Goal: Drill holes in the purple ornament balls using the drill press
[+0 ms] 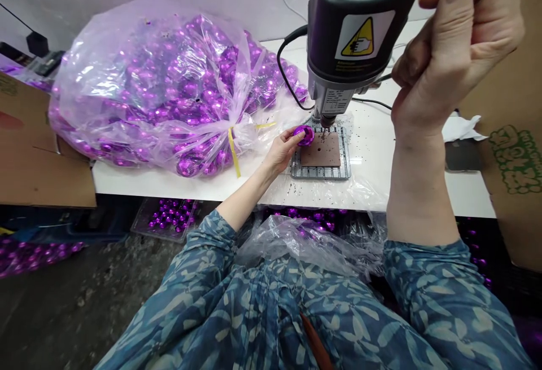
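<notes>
My left hand (283,149) pinches a shiny purple ball (304,135) at the left edge of the metal base plate (322,158) of a small bench drill press (353,31). A brown pad lies on that plate, with the drill bit (325,124) just above its far edge, right beside the ball. Raised at the upper right, my right hand (455,48) is closed around the thin lever handle of the press; the handle is mostly hidden inside the fist.
A big clear plastic bag (169,87) full of purple balls lies on the white table (372,133) to the left. Cardboard boxes (516,149) stand at both sides. Another plastic bag (305,240) rests on my lap, and more purple balls lie under the table.
</notes>
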`<state>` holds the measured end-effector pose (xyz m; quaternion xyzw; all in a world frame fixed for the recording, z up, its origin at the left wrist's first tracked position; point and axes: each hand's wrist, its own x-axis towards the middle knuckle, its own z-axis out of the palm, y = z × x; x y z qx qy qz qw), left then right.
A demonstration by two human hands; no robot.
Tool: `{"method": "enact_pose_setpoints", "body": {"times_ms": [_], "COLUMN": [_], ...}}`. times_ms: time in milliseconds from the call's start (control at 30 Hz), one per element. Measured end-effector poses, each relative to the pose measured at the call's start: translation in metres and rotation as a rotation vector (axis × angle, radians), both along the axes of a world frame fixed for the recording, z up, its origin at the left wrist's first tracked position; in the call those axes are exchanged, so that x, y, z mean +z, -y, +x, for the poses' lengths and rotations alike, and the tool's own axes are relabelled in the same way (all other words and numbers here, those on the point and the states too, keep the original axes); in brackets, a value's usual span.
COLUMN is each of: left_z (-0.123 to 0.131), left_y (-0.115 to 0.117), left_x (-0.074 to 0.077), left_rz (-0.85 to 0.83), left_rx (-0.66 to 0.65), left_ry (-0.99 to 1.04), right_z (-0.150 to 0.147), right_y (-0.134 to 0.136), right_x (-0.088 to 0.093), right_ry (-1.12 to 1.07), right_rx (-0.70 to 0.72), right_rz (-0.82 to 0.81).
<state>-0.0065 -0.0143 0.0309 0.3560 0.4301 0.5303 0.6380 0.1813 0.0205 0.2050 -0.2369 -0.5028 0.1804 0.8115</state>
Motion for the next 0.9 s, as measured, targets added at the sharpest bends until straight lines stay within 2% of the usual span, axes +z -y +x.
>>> {"method": "enact_pose_setpoints", "body": {"times_ms": [100,167,433,600,700,900], "left_z": [0.001,0.002,0.006,0.008,0.010,0.016], "left_y": [-0.006,-0.008,-0.012,-0.015,-0.016,-0.013], "left_x": [-0.012,-0.018,-0.024,-0.028,-0.029,-0.027], "left_rz": [0.172,0.222,0.160,0.219,0.241,0.244], "left_rx": [-0.009,-0.002,-0.034,-0.093,-0.134,-0.153], "left_ry": [-0.122,-0.167,-0.214,-0.231,-0.288,-0.423], "right_z": [-0.002,-0.002,0.000,0.002,0.002,0.001], "right_y": [-0.005,-0.006,-0.008,-0.007,-0.005,-0.003], "right_x": [-0.002,-0.003,-0.005,-0.005,-0.004,-0.003], "right_ry": [-0.020,-0.019,0.007,0.048,0.026,0.006], "right_rx": [-0.029,-0.030,-0.018,-0.047,-0.018,-0.013], "right_rz": [0.033,0.032,0.068,0.028,0.002,0.060]}}
